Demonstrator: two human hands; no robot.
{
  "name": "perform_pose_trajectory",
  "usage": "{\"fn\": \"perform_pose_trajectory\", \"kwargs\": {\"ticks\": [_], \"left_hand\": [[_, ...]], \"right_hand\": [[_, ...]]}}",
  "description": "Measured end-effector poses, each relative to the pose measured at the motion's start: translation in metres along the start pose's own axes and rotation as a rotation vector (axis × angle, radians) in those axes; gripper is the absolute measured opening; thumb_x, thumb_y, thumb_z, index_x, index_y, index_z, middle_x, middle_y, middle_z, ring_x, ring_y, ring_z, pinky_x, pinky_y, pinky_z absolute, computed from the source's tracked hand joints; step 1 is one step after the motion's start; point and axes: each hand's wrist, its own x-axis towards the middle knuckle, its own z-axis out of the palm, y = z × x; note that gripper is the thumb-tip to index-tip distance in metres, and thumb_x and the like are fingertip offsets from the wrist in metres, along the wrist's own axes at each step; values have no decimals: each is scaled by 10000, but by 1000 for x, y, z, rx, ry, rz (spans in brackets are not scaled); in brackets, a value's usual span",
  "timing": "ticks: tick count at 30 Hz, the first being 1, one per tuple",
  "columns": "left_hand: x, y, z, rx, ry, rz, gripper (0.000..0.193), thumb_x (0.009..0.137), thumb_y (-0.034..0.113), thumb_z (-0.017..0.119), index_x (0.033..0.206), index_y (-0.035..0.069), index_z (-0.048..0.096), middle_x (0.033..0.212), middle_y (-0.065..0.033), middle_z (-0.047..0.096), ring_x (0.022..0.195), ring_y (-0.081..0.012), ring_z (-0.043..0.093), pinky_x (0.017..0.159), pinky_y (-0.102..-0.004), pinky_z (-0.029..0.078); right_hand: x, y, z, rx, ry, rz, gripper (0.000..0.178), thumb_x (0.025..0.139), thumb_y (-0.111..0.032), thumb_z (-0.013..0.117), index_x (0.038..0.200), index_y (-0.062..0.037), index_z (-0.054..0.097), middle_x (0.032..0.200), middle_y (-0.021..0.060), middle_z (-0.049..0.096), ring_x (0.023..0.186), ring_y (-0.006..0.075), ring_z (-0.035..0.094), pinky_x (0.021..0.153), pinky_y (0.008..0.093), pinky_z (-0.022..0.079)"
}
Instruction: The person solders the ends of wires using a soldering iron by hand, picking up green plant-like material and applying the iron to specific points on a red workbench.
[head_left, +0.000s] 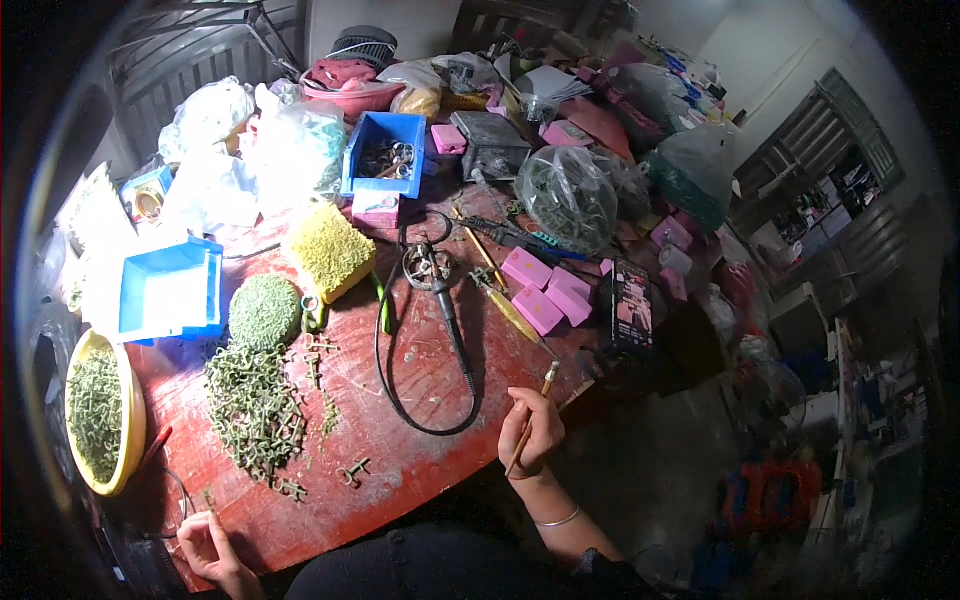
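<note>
My left hand [215, 558] is low at the table's near left edge, thumb and forefinger pinched on a small greenish piece [209, 499]. At the table's front edge on the right, my right hand [534, 432] grips a thin wooden-handled tool [521, 447] like a pen. A pale band shows near its upper end; the exact kind of tip is too small to tell. Between my hands lies a heap of small green branched pieces [255, 412], with a few loose pieces [353, 472] beside it. A yellow bowl [134, 425] of similar pieces stands at the left.
Behind the heap are a round green textured mound [265, 312], a yellow studded block [331, 252] and a blue bin [170, 290]. A corded pen-like iron [452, 325] lies mid-table. Pink boxes [540, 308], a phone [632, 308] and stuffed plastic bags [568, 198] crowd the right and back.
</note>
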Motion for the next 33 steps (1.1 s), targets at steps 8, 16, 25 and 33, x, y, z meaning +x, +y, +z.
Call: {"fn": "perform_pose_trajectory", "kwargs": {"ticks": [8,16,25,33], "left_hand": [[-2,-1,0,-29,-22,28,104,999,-25,595,951,45,536,979,-23,540,916,-113,502,865,-260,429],[-1,-3,-3,49,-36,44,111,988,-39,597,945,45,537,998,-45,569,926,-130,518,867,-272,435],[-1,-25,-18,99,-42,-38,92,993,-16,604,952,54,561,1000,-31,575,907,-118,512,848,-258,429],[-5,18,15,32,61,120,78,994,-21,599,964,45,569,1006,-41,581,902,-119,513,829,-255,431]], "right_hand": [[-4,1,0,17,4,35,136,953,-20,562,1047,-1,659,833,130,670,620,271,626,560,342,498],[-10,2,-1,26,22,30,150,945,-26,553,1052,-18,657,825,114,661,602,257,606,537,345,473],[-14,7,0,44,18,49,155,952,-37,537,1050,-23,657,814,108,654,555,223,575,513,321,457],[-13,5,-1,-5,48,102,148,963,-49,540,1031,-21,669,811,111,682,590,226,617,533,325,490]]}}
